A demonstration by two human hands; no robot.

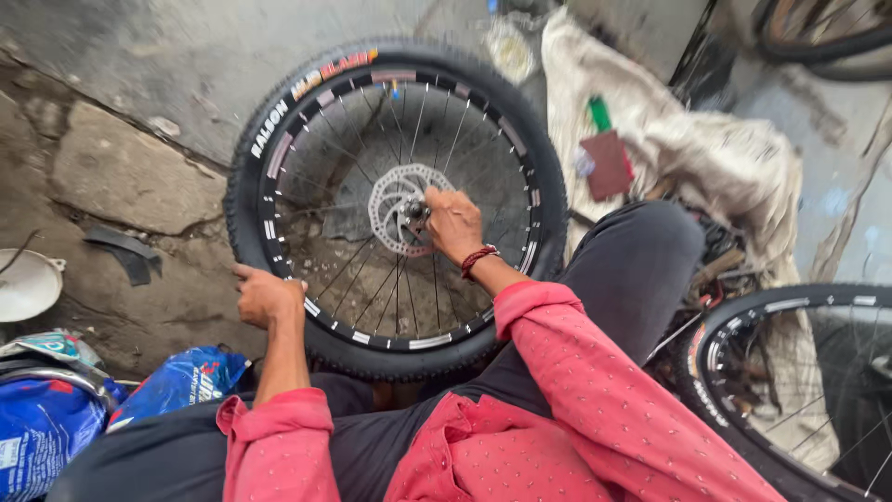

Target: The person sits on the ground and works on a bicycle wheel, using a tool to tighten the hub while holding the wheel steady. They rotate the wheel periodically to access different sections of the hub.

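A bicycle wheel (395, 209) with a knobbly black tyre, dark rim and thin spokes stands nearly upright on the ground, just in front of the person's knees and leaning toward the concrete wall behind it. A silver brake disc (398, 206) with cut-out slots sits at its centre. The right hand (452, 223) is closed around the hub at the middle of the disc, fingers curled on the axle end; a red thread band circles its wrist. The left hand (265, 295) rests on the lower left of the tyre, fingers bent over the tread and gripping it to steady the wheel. Both forearms come out of rolled-up pink sleeves, and the person's dark trousers fill the near edge of the view, the right knee (636, 260) raised beside the wheel.

On the stone floor (130, 177) to the left lie a scrap of black rubber (125, 251) and a white bowl (26, 284), with blue plastic bags (186, 376) nearer the person. To the right, a pale sack cloth (725, 158) carries a dark red pouch (609, 163) and a green item (600, 113). A second wheel (799, 381) lies at the lower right.
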